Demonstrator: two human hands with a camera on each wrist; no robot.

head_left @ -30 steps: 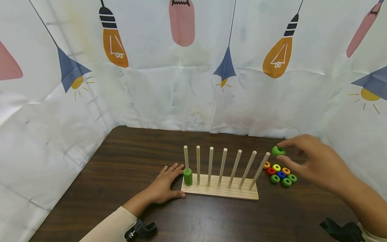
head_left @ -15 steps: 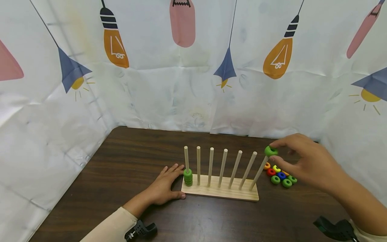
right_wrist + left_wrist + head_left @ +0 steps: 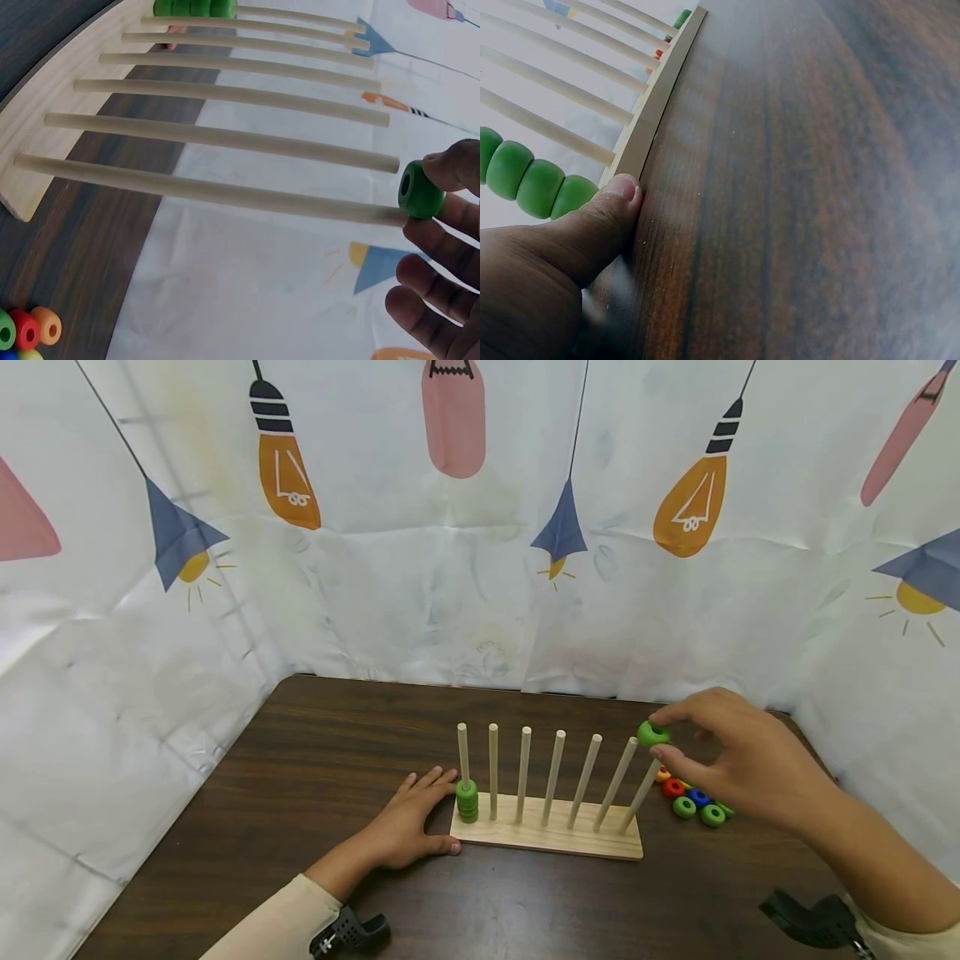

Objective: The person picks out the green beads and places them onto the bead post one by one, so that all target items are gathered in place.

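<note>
A wooden rack with a row of upright pegs stands on the table; its pale base [image 3: 547, 839] shows in the head view. Several green beads [image 3: 467, 802] are stacked on its leftmost peg. My left hand [image 3: 405, 822] lies at the rack's left end, fingers stretched out, its thumb touching the base's front edge. Between thumb and fingertips, my right hand [image 3: 738, 760] pinches a green bead [image 3: 653, 733]. That bead [image 3: 422, 189] is beside the tip of the rightmost peg [image 3: 225, 191] in the right wrist view, not threaded on it.
Right of the rack lie loose beads, among them a red bead [image 3: 673, 788], a blue bead [image 3: 699, 797] and a green bead [image 3: 712, 815]. My right hand hides part of this group. A printed cloth [image 3: 450, 602] hangs behind the dark table [image 3: 360, 718].
My right hand has moved left with the green bead, from right of the rightmost peg to around its top. The left hand and the rack have stayed put.
</note>
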